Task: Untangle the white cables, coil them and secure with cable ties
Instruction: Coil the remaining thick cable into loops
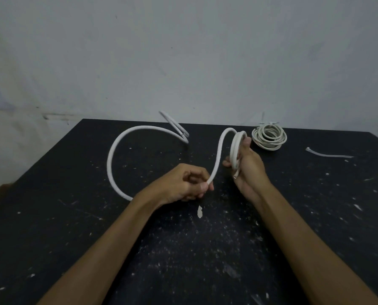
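Observation:
A thick white cable arcs over the black table. My left hand pinches it between thumb and fingers near the table's middle. From there the cable rises and bends into a small upright coil of a few loops, which my right hand grips from the right side. The cable's far end folds back and sticks up near the back edge. A finished coil of white cable lies flat at the back right with a tie tail standing up from it.
A loose white cable tie lies on the table at the right. A small white scrap lies just in front of my left hand. White specks cover the tabletop. A pale wall stands behind the table.

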